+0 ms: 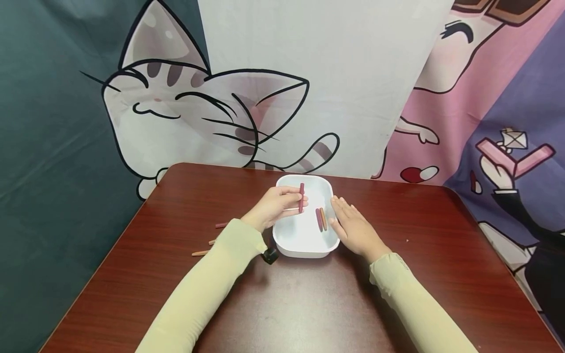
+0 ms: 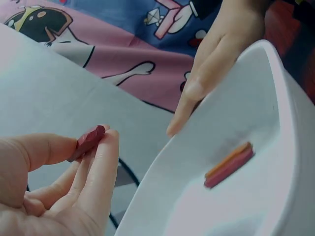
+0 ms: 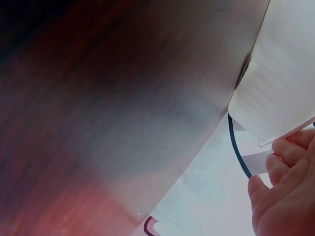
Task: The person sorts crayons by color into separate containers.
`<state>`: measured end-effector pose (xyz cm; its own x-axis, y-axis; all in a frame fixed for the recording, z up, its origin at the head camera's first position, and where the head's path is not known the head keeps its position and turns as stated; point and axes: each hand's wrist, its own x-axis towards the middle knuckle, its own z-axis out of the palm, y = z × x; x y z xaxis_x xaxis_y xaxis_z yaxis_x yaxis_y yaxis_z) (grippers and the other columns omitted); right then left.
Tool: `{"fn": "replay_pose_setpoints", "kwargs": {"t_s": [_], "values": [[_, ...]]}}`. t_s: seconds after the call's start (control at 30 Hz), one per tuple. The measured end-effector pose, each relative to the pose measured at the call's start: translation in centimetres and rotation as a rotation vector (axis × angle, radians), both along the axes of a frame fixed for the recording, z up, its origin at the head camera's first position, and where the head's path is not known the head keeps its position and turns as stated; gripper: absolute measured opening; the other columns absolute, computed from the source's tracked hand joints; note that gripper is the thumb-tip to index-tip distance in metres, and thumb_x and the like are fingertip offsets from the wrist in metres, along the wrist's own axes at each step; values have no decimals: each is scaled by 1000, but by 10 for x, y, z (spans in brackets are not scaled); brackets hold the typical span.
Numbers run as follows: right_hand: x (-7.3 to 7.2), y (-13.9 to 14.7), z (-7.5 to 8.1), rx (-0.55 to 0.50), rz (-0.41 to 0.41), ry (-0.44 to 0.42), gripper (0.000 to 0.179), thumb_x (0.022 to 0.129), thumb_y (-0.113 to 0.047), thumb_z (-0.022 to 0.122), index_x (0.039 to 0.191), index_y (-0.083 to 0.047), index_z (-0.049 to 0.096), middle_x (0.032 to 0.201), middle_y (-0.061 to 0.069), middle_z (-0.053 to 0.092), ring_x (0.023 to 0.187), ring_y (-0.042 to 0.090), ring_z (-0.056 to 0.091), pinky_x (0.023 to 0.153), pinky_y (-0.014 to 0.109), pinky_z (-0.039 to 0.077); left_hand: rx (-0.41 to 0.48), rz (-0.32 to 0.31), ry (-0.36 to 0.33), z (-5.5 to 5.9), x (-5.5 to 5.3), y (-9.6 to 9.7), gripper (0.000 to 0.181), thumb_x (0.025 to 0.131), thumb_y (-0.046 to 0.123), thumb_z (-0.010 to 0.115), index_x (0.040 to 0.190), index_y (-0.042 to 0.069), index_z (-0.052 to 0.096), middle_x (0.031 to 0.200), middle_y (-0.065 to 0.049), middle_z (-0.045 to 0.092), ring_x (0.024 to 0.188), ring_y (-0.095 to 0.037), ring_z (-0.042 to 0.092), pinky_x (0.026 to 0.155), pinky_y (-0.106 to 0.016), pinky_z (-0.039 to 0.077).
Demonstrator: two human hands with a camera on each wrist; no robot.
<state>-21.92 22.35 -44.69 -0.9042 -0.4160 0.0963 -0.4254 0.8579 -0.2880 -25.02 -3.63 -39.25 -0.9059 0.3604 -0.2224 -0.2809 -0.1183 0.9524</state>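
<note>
The left hand (image 1: 279, 202) pinches a stick (image 1: 301, 204) over the tray (image 1: 293, 240); the right hand (image 1: 354, 228), fingers straight, apparently steadies the tray.

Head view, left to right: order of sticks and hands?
Three loose sticks → left hand pinching a dark red stick → reddish stick in the white tray → orange stick beside it → right hand at the tray's side.
</note>
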Motion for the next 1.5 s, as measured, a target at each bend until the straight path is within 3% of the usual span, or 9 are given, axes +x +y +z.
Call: {"fn": "replay_pose_setpoints", "kwargs": {"t_s": [0.17,0.47,0.6,0.73,0.97,1.2,1.5], "values": [[0,0,0,-7,-4,7,68,107,-43,41,160,-4,24,165,13,24,154,32,18,123,53,17,-23,10,-24,-6,-7,14,41,102,8,60,138,-9,55,124,-22,68,111,-25,69,91,-35,57],[0,-1,-2,-19,2,15,65,107,-36,46,159,-2,26,165,15,26,153,33,19,122,55,18,29,105,-129,-20,-20,37,32,99,0,58,127,-16,60,97,-15,71,89,-16,69,90,-34,57],[1,-1,-1,-24,5,26,65,107,-36,45,159,-2,27,165,15,26,153,33,19,122,55,18,-69,122,-138,-25,-25,44,30,97,-1,59,122,-15,63,86,-11,71,81,-14,70,83,-29,59],[0,-1,-2,-27,13,41,64,107,-36,45,158,-1,28,164,15,27,153,33,20,122,54,19,-200,100,-135,-32,-27,45,24,94,0,61,114,-12,68,77,-7,68,71,-11,68,77,-26,60],[0,0,-3,-28,15,32,64,107,-37,44,159,-2,27,165,15,26,153,34,19,123,53,17,-380,18,-96,-32,-27,46,16,93,2,65,103,-8,70,82,-7,66,68,-11,65,73,-23,59],[-1,0,-2,-28,27,51,64,108,-38,42,158,-1,28,164,15,27,153,34,20,122,54,18,-480,-47,-141,-28,-28,47,7,92,-1,62,96,-7,63,79,-7,63,66,-15,68,72,-25,60],[0,1,-2,-21,18,40,64,107,-37,43,158,0,28,164,16,27,153,35,21,122,54,18,-447,-43,-200,-30,-29,45,34,94,1,58,125,-12,55,101,-16,65,83,-21,70,79,-28,60]]}}
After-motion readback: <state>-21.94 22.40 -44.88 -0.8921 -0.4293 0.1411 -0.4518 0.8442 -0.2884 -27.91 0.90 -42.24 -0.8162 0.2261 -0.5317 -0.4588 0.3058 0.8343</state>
